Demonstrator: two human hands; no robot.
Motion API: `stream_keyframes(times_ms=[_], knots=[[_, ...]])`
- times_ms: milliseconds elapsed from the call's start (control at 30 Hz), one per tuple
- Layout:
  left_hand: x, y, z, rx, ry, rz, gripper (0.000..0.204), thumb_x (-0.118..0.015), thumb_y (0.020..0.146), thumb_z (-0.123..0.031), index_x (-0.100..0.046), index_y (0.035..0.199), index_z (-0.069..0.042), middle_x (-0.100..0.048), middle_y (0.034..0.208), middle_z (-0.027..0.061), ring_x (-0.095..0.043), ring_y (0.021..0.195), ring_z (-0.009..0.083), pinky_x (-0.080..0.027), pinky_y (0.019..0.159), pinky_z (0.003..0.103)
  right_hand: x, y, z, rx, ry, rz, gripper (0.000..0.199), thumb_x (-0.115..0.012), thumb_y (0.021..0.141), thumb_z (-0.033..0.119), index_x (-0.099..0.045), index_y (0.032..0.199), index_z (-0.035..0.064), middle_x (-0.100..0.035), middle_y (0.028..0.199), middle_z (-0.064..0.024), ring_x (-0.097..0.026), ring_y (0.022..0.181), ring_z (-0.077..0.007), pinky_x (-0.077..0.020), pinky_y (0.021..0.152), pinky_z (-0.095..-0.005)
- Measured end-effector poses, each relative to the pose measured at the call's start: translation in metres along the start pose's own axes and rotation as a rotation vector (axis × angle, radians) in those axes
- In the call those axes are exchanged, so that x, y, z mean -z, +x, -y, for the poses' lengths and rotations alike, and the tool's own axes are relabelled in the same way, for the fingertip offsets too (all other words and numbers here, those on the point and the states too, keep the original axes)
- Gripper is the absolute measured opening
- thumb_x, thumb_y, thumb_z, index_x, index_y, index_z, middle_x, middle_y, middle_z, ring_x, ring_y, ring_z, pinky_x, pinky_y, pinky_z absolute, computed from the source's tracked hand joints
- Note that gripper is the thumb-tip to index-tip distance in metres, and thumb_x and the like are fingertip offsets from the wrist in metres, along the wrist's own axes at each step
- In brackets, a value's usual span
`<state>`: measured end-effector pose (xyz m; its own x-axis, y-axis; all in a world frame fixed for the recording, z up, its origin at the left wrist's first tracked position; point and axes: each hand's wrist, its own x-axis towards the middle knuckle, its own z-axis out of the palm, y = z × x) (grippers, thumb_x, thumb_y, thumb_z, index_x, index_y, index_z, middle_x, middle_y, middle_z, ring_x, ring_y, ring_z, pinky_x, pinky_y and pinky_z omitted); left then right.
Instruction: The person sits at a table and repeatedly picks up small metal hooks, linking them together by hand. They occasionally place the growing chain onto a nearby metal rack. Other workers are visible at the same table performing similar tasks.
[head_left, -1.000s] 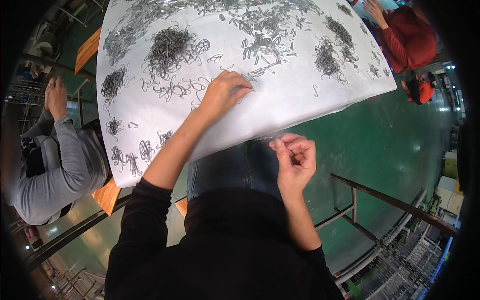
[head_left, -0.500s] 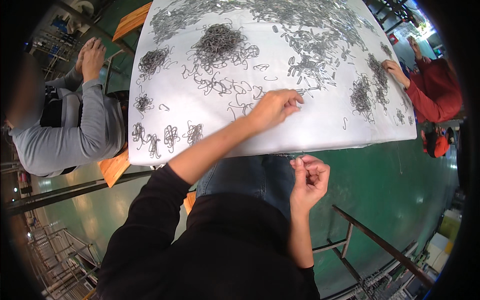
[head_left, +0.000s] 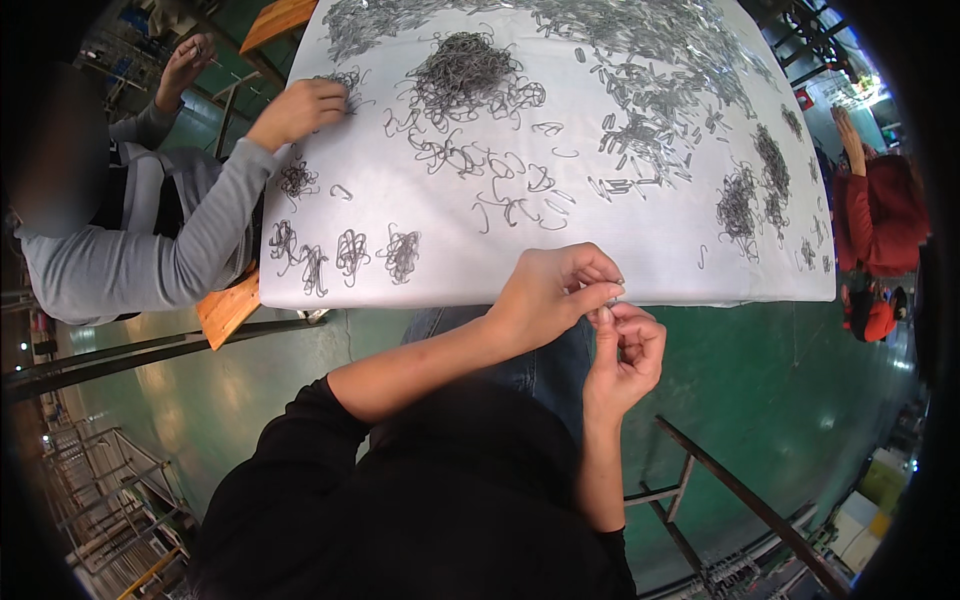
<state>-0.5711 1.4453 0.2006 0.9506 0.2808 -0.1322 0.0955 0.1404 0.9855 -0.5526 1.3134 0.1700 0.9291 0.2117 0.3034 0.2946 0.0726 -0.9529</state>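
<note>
Hands (head_left: 545,300) pinch a grey piece (head_left: 613,301) before tangled, curved wire hooks (head_left: 466,72).

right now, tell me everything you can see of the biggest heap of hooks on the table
The biggest heap of hooks is a tangled mound of thin, bent, dark grey pieces, apparently metal wire. It lies on the white-covered table, beyond the left hand, loose hooks spreading from its near side. No hand touches it.

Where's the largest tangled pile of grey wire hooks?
In the head view, the pile lies top-centre on the white-covered table, beyond the wearer's bare left hand.
</note>
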Motion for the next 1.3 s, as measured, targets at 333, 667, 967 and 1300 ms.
stream_keyframes(times_ms=[333,667,967,1300], knots=[[0.008,-0.004,0.001,-0.171,0.264,-0.055,0.010,-0.072,0.079,-0.007,-0.069,0.088,-0.003,-0.068,0.085,0.0043,-0.062,0.082,0.0134,-0.050,0.075,0.029,-0.002,0.000,-0.001,-0.001,-0.106,0.035,0.015,-0.061,0.085,-0.008,-0.049,0.086,0.0004,-0.063,0.095,-0.0127,-0.062,0.082,-0.0130,-0.0540,0.073,-0.0256],[0.010,-0.010,0.010,-0.302,0.144,-0.028,0.010,-0.072,0.078,-0.005,-0.069,0.087,-0.003,-0.068,0.086,0.0051,-0.061,0.086,0.0190,-0.048,0.078,0.031,0.005,0.000,-0.013,0.057,-0.074,0.030,0.015,-0.060,0.086,-0.005,-0.048,0.094,0.0003,-0.060,0.096,-0.0133,-0.060,0.081,-0.0146,-0.0509,0.069,-0.0249],[0.013,-0.028,0.018,-0.383,0.141,0.071,0.011,-0.073,0.077,-0.005,-0.068,0.087,-0.005,-0.067,0.086,0.0049,-0.061,0.084,0.0211,-0.048,0.077,0.033,-0.077,0.147,-0.065,0.167,-0.470,0.572,0.007,-0.063,0.085,0.008,-0.065,0.090,0.0045,-0.065,0.085,-0.0075,-0.064,0.076,-0.0218,-0.0492,0.066,-0.0304],[0.018,-0.038,0.028,-0.444,0.165,0.045,0.012,-0.073,0.078,-0.006,-0.067,0.089,-0.005,-0.067,0.087,0.0038,-0.059,0.085,0.0218,-0.047,0.079,0.033,-0.171,0.136,-0.066,0.014,-1.166,0.960,0.020,-0.072,0.078,0.028,-0.071,0.088,0.0106,-0.070,0.085,-0.0082,-0.066,0.085,-0.0258,-0.0505,0.075,-0.0376]])
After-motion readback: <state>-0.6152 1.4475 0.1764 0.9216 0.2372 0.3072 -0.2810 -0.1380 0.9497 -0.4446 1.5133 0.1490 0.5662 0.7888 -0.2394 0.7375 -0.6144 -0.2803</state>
